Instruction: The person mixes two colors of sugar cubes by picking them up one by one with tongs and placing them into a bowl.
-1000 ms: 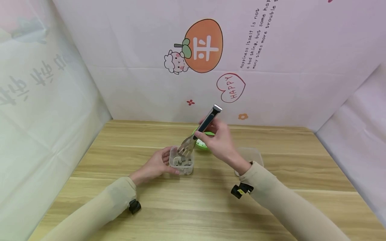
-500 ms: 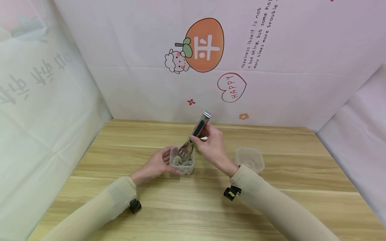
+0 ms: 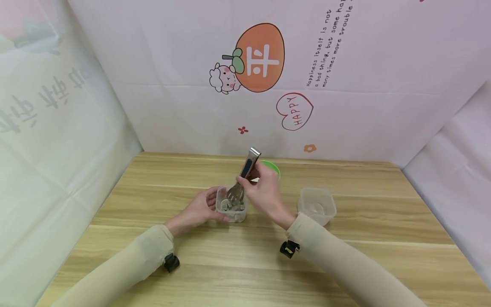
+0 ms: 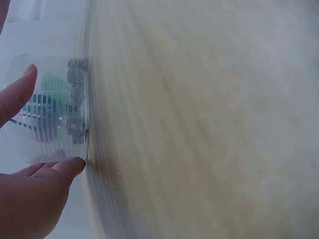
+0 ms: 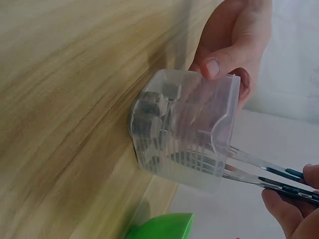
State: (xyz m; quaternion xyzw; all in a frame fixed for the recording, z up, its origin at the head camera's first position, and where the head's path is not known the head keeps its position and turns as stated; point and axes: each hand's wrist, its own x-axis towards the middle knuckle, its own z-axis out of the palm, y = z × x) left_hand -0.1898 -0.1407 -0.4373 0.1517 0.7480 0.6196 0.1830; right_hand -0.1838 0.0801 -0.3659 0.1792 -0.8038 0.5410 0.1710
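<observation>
My left hand (image 3: 197,212) grips a clear plastic container (image 3: 235,218) by its left side, thumb along the near wall and fingers behind. Several grey blocks (image 5: 147,125) lie on the container's bottom. In my right hand (image 3: 266,189) I hold metal tongs (image 3: 249,166) with dark handle inlays, tilted to the right. Their slotted heads (image 3: 235,194) reach down inside the container, near the blocks. In the right wrist view the two arms of the tongs stand slightly apart. Whether a block sits between the heads cannot be made out.
Behind my right hand stands a green bowl (image 3: 273,166), partly hidden. A second clear container (image 3: 327,204) rests to the right on the wooden table (image 3: 245,264). White printed cloth (image 3: 184,119) hangs at the back and both sides.
My right hand has moved left and down with the tongs, whose heads have gone deeper into the container. More of the second container now shows. My left hand has stayed put.
</observation>
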